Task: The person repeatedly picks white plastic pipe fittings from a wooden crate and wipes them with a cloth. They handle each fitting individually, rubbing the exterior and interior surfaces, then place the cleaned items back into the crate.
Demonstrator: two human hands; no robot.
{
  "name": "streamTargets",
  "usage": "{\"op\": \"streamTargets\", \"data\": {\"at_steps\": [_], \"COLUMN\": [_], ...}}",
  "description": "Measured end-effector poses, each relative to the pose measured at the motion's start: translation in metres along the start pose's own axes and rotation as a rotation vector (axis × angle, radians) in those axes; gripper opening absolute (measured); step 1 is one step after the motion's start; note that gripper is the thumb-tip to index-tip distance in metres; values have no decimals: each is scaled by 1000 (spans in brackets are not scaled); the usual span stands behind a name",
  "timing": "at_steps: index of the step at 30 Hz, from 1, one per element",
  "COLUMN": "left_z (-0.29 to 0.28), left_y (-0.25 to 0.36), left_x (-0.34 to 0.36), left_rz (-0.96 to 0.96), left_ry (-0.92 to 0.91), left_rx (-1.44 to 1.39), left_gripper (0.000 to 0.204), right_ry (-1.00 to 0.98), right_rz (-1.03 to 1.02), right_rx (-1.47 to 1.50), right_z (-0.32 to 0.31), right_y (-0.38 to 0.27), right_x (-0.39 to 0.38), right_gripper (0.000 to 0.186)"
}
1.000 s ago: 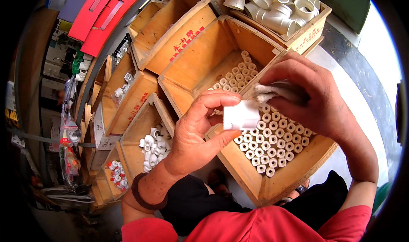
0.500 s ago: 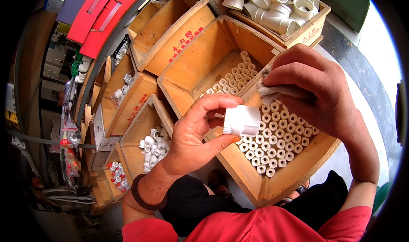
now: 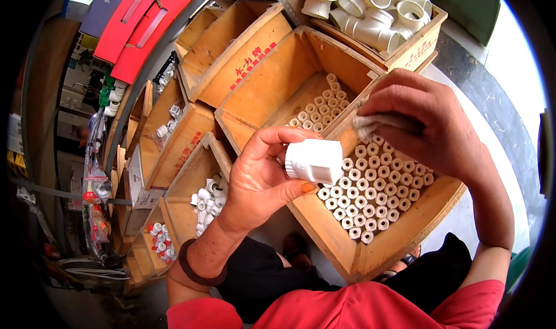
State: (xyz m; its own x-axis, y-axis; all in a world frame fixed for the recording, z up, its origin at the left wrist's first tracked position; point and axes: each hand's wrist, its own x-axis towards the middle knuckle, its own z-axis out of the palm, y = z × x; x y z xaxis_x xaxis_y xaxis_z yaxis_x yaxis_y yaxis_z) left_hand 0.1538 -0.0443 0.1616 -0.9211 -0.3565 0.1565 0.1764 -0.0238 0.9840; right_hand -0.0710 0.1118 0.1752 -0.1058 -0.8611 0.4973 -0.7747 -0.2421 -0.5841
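Observation:
Between the thumb and fingers of my left hand [image 3: 260, 175] is a white plastic pipe fitting [image 3: 315, 161], ribbed at its left end and smooth toward the right. My right hand [image 3: 420, 123] is closed on a crumpled greyish-white cloth [image 3: 376, 125], held a little apart from the fitting, above and to its right. Below both hands a wooden box [image 3: 347, 259] carries rows of small white fittings [image 3: 370, 196] standing on end with their holes upward. Part of those rows lies behind my hands.
White branched pipes [image 3: 376, 28] fill a box at the back right. To the left, wooden bins hold white elbow fittings [image 3: 208, 204] and red-and-white pieces [image 3: 162, 241]. Red boxes [image 3: 142, 30] sit on the upper-left shelf. My legs are close below the near box.
My left hand has turned the fitting and shifted it slightly left, so more of its ribbed end shows. My right hand, with the cloth, has dropped slightly.

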Motion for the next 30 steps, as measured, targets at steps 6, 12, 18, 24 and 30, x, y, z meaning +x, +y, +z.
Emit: {"op": "streamTargets", "data": {"at_steps": [6, 12, 18, 24, 30], "left_z": [6, 7, 6, 1, 4], "left_y": [1, -3, -8, -7, -9], "left_x": [-2, -3, -3, -3, -6], "left_rz": [-208, -309, -336, -407, -462], "left_ry": [20, 49, 42, -22, 14], "left_rx": [-351, -468, -459, -563, -667], "left_gripper": [62, 62, 58, 43, 42], "right_ry": [-27, -130, -104, 100, 5], "right_rz": [124, 296, 484, 107, -278], "right_rx": [171, 438, 713, 462, -133], "right_z": [17, 27, 13, 11, 21], "right_y": [-3, -11, -15, -14, -20], "right_x": [-1, -1, -4, -1, -4], "right_gripper": [24, 22, 27, 26, 35]}}
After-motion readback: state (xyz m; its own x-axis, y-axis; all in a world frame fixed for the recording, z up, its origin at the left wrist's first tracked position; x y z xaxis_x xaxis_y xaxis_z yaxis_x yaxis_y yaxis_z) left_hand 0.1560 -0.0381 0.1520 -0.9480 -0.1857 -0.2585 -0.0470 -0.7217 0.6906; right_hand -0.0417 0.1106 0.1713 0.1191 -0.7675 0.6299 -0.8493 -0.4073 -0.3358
